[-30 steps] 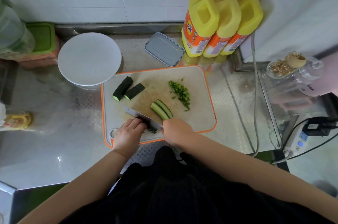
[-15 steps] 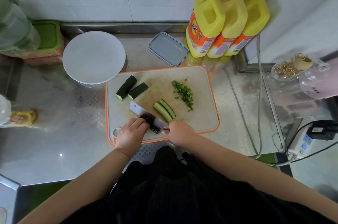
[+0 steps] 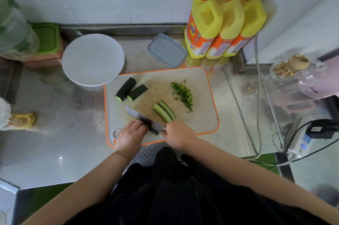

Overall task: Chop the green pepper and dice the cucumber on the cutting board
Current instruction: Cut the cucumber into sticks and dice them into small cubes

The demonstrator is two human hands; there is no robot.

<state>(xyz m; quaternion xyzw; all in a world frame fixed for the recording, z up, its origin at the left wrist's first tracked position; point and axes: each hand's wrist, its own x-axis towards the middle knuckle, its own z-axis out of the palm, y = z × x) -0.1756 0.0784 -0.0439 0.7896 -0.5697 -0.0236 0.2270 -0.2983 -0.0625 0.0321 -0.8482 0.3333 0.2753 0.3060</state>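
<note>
stainless steel, patterned with a fine embossed grid, made up the worktop (image 3: 55,133), and it was backed by a wall of white tiles (image 3: 128,4). an orange-rimmed cutting board (image 3: 201,87) was laid on it near the front edge. on the board, two dark cucumber chunks (image 3: 131,89) were set side by side at the far left, two cucumber strips (image 3: 164,111) were laid together near the middle, and a heap of chopped green pepper (image 3: 183,94) was spread to the right of them. a cleaver (image 3: 141,116) was held slanted across the near part of the board, its handle gripped by the right hand (image 3: 178,135). the left hand (image 3: 132,135) was curled over a dark cucumber piece (image 3: 153,131) just beside the blade, fingertips pressed down on it; most of that piece was hidden under the fingers. behind the board a round white lid (image 3: 93,59) was seen on a container, and a grey lidded box (image 3: 167,50) was set beside three yellow pump bottles (image 3: 225,22) against the wall. a green-lidded tub (image 3: 46,38) was placed at the far left. at the right, a clear jar of gold clips (image 3: 288,68) was stood on a glass shelf, with a white power strip (image 3: 302,144) and cables below it.
</note>
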